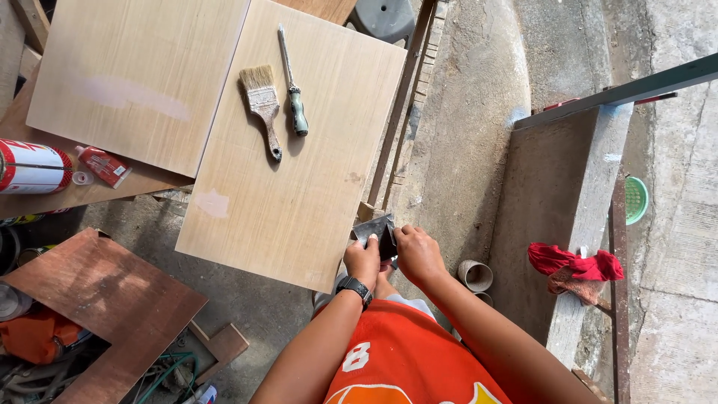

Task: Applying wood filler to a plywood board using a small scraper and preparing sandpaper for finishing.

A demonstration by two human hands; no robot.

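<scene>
Both my hands grip a small dark sheet, like sandpaper (376, 229), at the near right corner of a pale wooden board (292, 172). My left hand (362, 260), with a black watch on its wrist, pinches the sheet's near edge. Its right edge is held by my right hand (417, 253). On the board's far part lie a paintbrush (263, 106) with a wooden handle and a screwdriver (292, 82) with a green and black handle.
A second pale board (134, 75) lies to the left, beside a red and white can (34, 167) and a small red packet (103, 164). A brown panel (97, 299) leans low left. A red rag (574, 266) sits on a concrete ledge at right.
</scene>
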